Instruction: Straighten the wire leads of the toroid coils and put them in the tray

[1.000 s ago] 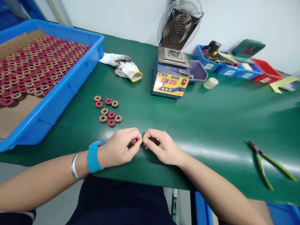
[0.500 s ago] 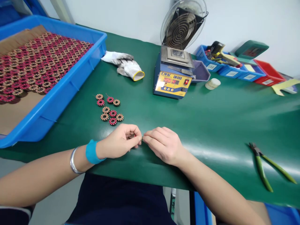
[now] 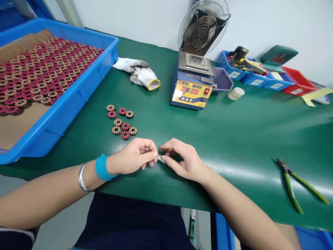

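My left hand (image 3: 139,156) is closed in a pinch on a mostly hidden wire-wound ring coil; a speck of red shows between its fingers, and short fine wire ends stick out at the fingertips. Close by on the right, my right hand (image 3: 183,159) has its thumb and fingers parted, the thumb tip almost at those wire ends. Just beyond the left hand, several ring coils (image 3: 125,126) lie in a loose cluster on the green table mat (image 3: 145,119), some red, some copper-coloured.
A blue tray (image 3: 78,93) full of coils stands at left. White gloves (image 3: 142,74) lie behind the cluster. A solder pot (image 3: 191,92) with a fan (image 3: 201,33) is at the back, beside a small jar (image 3: 236,93) and bins (image 3: 257,80). Green-handled cutters (image 3: 288,180) rest at right.
My right thumb and fingers have spread apart from their earlier pinch at the left fingertips. My left hand keeps its grip in nearly the same place.
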Motion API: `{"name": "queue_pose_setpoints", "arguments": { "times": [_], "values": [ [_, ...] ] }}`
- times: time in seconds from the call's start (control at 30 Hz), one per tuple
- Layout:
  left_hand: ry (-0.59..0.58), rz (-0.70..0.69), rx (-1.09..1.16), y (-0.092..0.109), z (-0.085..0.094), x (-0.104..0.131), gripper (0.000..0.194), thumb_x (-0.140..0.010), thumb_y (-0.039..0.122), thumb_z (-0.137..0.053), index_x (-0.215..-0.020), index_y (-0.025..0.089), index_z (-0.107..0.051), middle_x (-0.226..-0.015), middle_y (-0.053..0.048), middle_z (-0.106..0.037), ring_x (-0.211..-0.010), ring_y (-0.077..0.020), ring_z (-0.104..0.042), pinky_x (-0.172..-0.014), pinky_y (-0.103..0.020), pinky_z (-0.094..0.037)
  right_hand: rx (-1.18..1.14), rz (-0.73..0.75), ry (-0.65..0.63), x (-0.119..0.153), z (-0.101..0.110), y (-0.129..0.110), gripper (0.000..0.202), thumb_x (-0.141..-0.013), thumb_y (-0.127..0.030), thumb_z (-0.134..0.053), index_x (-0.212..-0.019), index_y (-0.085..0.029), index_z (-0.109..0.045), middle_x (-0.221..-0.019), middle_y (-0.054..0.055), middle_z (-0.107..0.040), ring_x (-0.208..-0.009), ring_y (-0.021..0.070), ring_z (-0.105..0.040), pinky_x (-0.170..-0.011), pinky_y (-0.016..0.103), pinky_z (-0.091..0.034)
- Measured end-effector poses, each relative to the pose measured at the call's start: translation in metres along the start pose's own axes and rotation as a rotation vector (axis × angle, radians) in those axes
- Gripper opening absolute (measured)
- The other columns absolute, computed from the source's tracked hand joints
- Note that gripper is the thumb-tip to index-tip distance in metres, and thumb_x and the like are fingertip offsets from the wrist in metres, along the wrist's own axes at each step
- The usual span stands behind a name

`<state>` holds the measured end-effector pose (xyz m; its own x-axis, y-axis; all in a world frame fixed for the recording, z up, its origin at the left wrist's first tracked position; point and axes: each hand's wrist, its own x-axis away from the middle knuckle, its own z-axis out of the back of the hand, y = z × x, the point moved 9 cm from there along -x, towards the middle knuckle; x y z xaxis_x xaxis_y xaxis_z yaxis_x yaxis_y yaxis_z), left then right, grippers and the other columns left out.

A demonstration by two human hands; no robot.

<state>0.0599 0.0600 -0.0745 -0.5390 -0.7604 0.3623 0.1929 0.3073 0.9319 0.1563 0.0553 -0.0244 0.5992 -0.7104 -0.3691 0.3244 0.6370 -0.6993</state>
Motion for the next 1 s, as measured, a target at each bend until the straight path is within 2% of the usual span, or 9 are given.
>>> {"name": "queue_pose_setpoints", "arguments": {
  "times": [0.13,0.3,0.4,0.53,0.6,0.73,0.83,0.93,1.0],
  "values": [
    [-0.002,0.057,0.096,-0.003,0.002,-0.002,0.019,-0.073,0.027,-0.063,-0.062,0.015,-0.055,-0.056,0.001,-0.059,-0.044,-0.0057,-0.048,-0.043,-0.017,-0.041,0.467,0.342,0.043,0.006,0.002,-0.028,0.013,-0.092,-0.014,-0.051,-0.101,-0.015,-0.061,-0.092,0.009,-0.070,-0.075,0.0159,-0.063,-0.061,0.028,-0.047],
    [-0.020,0.060,0.092,-0.004,0.000,-0.002,0.018,-0.073,0.028,-0.061,-0.062,0.016,-0.053,-0.057,0.000,-0.059,-0.044,-0.0065,-0.047,-0.043,-0.018,-0.040,0.570,0.441,0.024,0.009,-0.004,-0.036,0.020,-0.094,-0.012,-0.045,-0.102,-0.015,-0.063,-0.094,0.010,-0.071,-0.073,0.0167,-0.062,-0.057,0.030,-0.041],
    [0.023,-0.060,-0.078,0.004,0.001,0.002,0.014,-0.075,0.026,-0.055,-0.065,0.017,-0.052,-0.060,0.000,-0.057,-0.049,-0.0085,-0.047,-0.047,-0.021,-0.040,0.331,0.235,-0.013,0.002,-0.005,-0.022,0.017,-0.094,-0.016,-0.045,-0.091,-0.015,-0.061,-0.088,0.009,-0.069,-0.073,0.0159,-0.062,-0.061,0.029,-0.046],
    [0.177,-0.458,-0.522,0.039,-0.001,0.019,0.014,-0.076,0.019,-0.051,-0.062,0.018,-0.051,-0.061,-0.001,-0.051,-0.058,-0.0115,-0.043,-0.056,-0.026,-0.038,-0.390,-0.279,-0.193,0.002,-0.027,0.015,0.023,-0.096,-0.028,-0.043,-0.077,-0.018,-0.049,-0.064,0.000,-0.058,-0.054,0.0095,-0.057,-0.053,0.022,-0.050],
    [0.195,-0.489,-0.570,0.042,-0.002,0.022,0.015,-0.077,0.019,-0.051,-0.062,0.018,-0.051,-0.061,0.000,-0.051,-0.057,-0.0115,-0.041,-0.056,-0.026,-0.038,-0.506,-0.355,-0.235,0.005,-0.033,0.019,0.026,-0.097,-0.033,-0.043,-0.077,-0.018,-0.048,-0.060,-0.002,-0.056,-0.050,0.0085,-0.055,-0.049,0.021,-0.049],
    [0.106,-0.198,-0.229,0.019,0.006,0.009,0.011,-0.076,0.023,-0.053,-0.067,0.018,-0.051,-0.060,0.000,-0.055,-0.053,-0.0097,-0.048,-0.050,-0.021,-0.041,0.058,0.025,0.019,-0.001,0.001,-0.006,0.012,-0.091,-0.028,-0.055,-0.088,-0.017,-0.059,-0.079,0.006,-0.067,-0.066,0.0133,-0.061,-0.061,0.027,-0.051],
    [0.017,-0.034,-0.043,0.004,0.005,0.002,0.014,-0.075,0.027,-0.055,-0.066,0.017,-0.051,-0.060,0.000,-0.057,-0.048,-0.0081,-0.047,-0.045,-0.020,-0.040,0.481,0.321,0.083,0.005,0.002,-0.032,0.010,-0.090,-0.019,-0.055,-0.098,-0.017,-0.061,-0.089,0.009,-0.071,-0.072,0.0162,-0.063,-0.061,0.029,-0.047],
    [0.011,-0.038,-0.045,0.004,0.004,0.001,0.015,-0.077,0.028,-0.053,-0.065,0.018,-0.050,-0.060,0.000,-0.057,-0.047,-0.0086,-0.047,-0.044,-0.021,-0.040,0.590,0.407,0.060,0.007,-0.007,-0.041,0.012,-0.090,-0.011,-0.052,-0.096,-0.016,-0.061,-0.086,0.008,-0.071,-0.070,0.0172,-0.063,-0.060,0.030,-0.045],
    [0.088,-0.172,-0.195,0.015,0.007,0.005,0.013,-0.077,0.024,-0.051,-0.066,0.018,-0.050,-0.060,0.000,-0.054,-0.052,-0.0102,-0.047,-0.048,-0.023,-0.041,0.448,0.278,0.066,0.002,-0.006,-0.033,0.009,-0.090,-0.011,-0.050,-0.088,-0.016,-0.058,-0.081,0.008,-0.069,-0.068,0.0165,-0.062,-0.060,0.030,-0.046]
  ]
}}
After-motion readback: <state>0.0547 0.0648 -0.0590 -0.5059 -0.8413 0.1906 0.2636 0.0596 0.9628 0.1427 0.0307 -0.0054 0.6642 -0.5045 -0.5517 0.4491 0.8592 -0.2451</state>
